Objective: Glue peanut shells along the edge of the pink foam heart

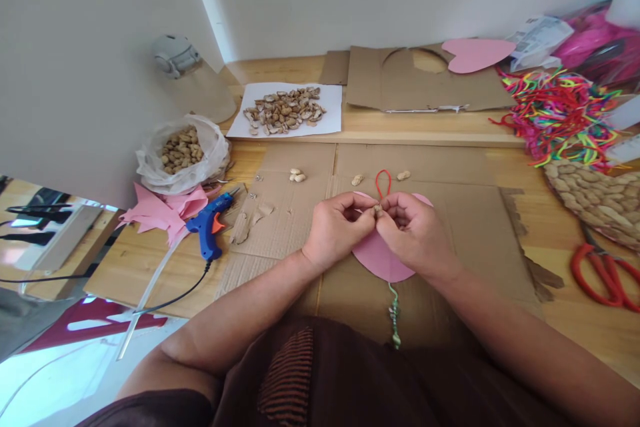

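Note:
My left hand [336, 228] and my right hand [413, 232] meet over a pink paper heart [381, 260] that lies on flattened cardboard [440, 213]. Between the fingertips of both hands I pinch a small peanut [377, 210]. A red cord loop [383, 181] sticks out from the heart's top. A green cord with small bits on it [395, 313] hangs from the heart's lower tip. Loose peanuts lie near: two [297, 176] to the left, one [357, 180] and another [403, 175] beside the loop.
A blue glue gun [213, 223] with its cable lies left, beside pink paper scraps [155, 210] and a bag of peanuts [181, 150]. Shell pieces cover a white sheet [285, 110]. Right: coloured cords [563, 113], a peanut-covered heart [597, 203], red scissors [603, 273]. Another pink heart [475, 53] rests on cut cardboard.

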`<state>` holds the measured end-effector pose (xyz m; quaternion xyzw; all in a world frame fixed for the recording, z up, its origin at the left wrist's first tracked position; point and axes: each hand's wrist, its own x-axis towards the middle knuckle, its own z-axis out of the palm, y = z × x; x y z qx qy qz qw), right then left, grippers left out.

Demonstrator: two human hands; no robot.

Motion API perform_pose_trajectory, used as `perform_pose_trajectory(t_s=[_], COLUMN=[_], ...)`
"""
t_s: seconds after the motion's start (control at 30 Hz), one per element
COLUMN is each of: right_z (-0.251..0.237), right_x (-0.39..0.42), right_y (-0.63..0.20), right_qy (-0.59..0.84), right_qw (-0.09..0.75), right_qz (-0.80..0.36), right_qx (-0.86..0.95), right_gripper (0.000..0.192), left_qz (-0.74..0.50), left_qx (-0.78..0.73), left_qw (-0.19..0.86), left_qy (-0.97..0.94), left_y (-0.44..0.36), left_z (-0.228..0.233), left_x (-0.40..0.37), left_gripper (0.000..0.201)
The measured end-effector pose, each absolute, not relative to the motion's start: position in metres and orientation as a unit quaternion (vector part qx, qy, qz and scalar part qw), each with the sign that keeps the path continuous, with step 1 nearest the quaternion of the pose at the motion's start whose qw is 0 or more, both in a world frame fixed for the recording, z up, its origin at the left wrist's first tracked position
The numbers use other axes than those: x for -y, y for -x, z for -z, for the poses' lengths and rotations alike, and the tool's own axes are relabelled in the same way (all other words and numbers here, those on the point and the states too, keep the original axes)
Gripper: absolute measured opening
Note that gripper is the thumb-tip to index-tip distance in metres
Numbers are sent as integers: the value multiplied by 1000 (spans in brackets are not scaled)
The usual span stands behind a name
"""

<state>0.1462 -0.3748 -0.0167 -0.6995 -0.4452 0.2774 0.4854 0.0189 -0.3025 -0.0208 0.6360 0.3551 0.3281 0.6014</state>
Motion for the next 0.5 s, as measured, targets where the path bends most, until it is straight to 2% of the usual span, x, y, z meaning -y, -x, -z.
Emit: perform_pose_trajectory(t_s=[0.3, 0.5], right_z=[11, 14], right_x=[377, 379], right_y=[-144, -149], right_qy=[684, 689], right_qw=[512, 497], right_qz=[-275, -292], right_qx=[441, 440], right_gripper=[8, 8], left_qz=[-327, -311], left_qx=[-351, -356], left_qw=[655, 665], left_qy=[-584, -578], left_y=[-18, -17], left_z=[21, 22], left_x=[303, 300], left_gripper=[15, 18])
